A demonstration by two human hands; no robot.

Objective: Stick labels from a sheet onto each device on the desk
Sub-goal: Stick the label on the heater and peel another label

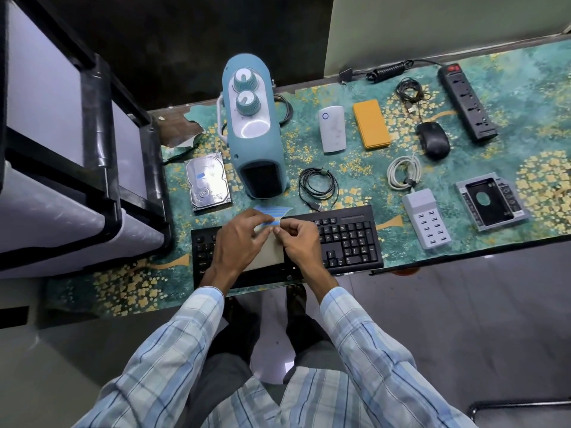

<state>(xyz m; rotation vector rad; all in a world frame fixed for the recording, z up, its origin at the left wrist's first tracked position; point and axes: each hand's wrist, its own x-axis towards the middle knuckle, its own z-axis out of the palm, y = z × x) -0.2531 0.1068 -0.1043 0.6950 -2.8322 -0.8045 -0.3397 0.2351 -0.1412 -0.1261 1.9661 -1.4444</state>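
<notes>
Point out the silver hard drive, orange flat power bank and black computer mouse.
silver hard drive (pixel 207 182): head view, top plate.
orange flat power bank (pixel 371 124): head view, top face.
black computer mouse (pixel 432 140): head view, rounded back.

Gripped the label sheet with the left hand above the keyboard. Pinched a blue label at the sheet's top edge with the right hand. Faced, farther back on the patterned desk, a hard drive with a blue mark on top, a heater, an orange power bank, a mouse, a power strip.
</notes>
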